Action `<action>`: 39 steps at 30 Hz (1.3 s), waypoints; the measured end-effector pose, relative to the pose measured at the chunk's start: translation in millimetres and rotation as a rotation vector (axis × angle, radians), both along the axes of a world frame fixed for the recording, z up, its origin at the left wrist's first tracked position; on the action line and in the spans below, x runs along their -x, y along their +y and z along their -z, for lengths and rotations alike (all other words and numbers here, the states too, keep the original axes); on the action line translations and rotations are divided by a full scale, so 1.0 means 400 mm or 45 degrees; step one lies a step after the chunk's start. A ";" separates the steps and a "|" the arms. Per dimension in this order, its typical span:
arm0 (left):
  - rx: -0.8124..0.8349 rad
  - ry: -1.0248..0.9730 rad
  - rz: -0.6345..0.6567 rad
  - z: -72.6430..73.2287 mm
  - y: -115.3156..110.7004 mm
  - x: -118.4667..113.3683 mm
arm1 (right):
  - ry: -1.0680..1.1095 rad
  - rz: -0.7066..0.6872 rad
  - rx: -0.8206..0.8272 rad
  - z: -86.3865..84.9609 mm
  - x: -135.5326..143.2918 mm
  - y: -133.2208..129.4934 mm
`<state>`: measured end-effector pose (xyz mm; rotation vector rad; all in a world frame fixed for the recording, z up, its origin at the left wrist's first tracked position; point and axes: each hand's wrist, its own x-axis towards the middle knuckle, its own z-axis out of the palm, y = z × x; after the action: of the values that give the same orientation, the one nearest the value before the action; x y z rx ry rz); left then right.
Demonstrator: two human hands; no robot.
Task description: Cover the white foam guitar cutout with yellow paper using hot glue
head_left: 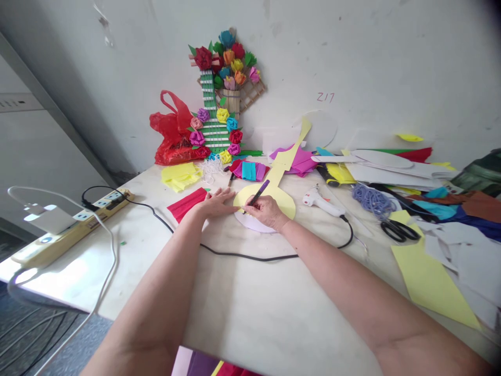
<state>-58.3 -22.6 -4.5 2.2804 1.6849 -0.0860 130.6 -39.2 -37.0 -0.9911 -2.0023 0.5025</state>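
A yellow paper guitar-shaped cutout [287, 201] lies on the table, its long neck pointing up toward the wall. Under its near edge shows a white rounded piece [250, 223]. My right hand [266, 213] grips a dark purple pen [260, 192], the tip down near the left part of the yellow shape. Flat beside it, my left hand [219, 203] has its fingers stretched out, fingertips close to the cutout's left edge. Red folded crepe paper [186, 204] sits partly behind my left wrist.
A white glue gun [323, 202] with a black cord, black scissors [399, 230] and purple string [372, 200] lie at right among paper scraps. A power strip [97, 209] is at left. Against the wall stand a flowered guitar craft [214, 128] and a red plastic bag [172, 130].
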 end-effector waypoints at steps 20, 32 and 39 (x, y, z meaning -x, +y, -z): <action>0.003 -0.045 -0.008 -0.005 -0.003 -0.001 | 0.414 -0.094 0.444 -0.014 -0.023 -0.002; -0.015 -0.046 -0.024 0.002 -0.001 -0.003 | 0.469 -0.186 0.569 -0.007 -0.044 -0.010; -0.011 -0.049 -0.015 0.008 0.007 0.003 | 0.509 -0.115 0.566 -0.018 -0.048 -0.026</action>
<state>-59.5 -19.9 -7.5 2.2632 1.6822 -0.0323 150.0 -49.4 -29.7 -0.9667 -1.6093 1.1372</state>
